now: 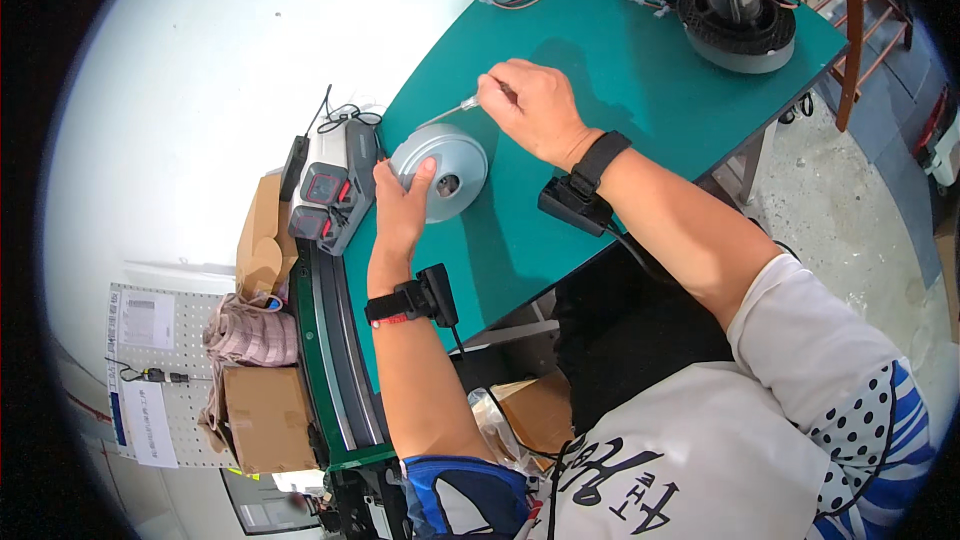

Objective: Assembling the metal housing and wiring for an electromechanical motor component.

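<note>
Over the green tabletop (530, 250), my left hand (402, 205) grips a round grey housing (465, 165), its thumb lying across the face. The housing is tilted, and a hole shows in its middle with darker parts inside. My right hand (538, 115) is closed round the handle of a screwdriver (447, 116), whose thin metal shaft slants down to the left. Its tip is near the housing's upper left rim; whether they touch I cannot tell. The left fingers are partly hidden behind the housing.
Black-and-grey motor units (738, 15) with loose wires stand along the far edge. A grey device with red-rimmed dials (325, 185) is at the left edge. Cardboard boxes (268, 418) and a pegboard (190, 340) lie farther left. A wooden ladder-like frame (850, 35) stands at the right.
</note>
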Tool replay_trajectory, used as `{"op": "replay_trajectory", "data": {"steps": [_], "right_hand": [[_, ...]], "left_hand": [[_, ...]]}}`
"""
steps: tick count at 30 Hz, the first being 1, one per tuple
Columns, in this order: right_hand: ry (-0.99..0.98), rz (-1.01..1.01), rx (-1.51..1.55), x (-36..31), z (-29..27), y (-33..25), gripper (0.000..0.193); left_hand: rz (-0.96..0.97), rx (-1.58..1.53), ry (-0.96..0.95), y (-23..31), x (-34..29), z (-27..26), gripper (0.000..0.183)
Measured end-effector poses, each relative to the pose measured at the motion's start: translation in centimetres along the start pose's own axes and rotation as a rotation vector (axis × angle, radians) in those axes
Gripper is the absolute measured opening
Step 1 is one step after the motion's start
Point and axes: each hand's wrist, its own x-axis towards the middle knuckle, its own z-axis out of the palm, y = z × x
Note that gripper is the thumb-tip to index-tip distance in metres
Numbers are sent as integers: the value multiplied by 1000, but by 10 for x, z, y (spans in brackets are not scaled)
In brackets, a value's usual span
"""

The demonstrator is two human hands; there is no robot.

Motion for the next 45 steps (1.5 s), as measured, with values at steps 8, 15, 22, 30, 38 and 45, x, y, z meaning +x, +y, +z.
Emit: {"op": "replay_trajectory", "data": {"steps": [8, 15, 22, 30, 38, 45], "right_hand": [[-102, -134, -19, -6, -4, -6, 32], [-236, -86, 19, -8, -2, -11, 32], [-288, -117, 188, -13, 4, -12, 25], [-322, -151, 237, -15, 5, -13, 18], [-577, -101, 178, -15, 7, -9, 14], [-635, 449, 627, -11, 10, -8, 19]], "left_hand": [[4, -23, 3, 5, 0, 3, 62], [12, -62, 4, 1, 1, 3, 68], [-63, -136, 19, 5, 1, 4, 75], [-60, -93, 22, -1, 9, 4, 73], [30, 78, 86, -6, 18, 10, 70], [24, 56, 105, -11, 16, 9, 68]]}}
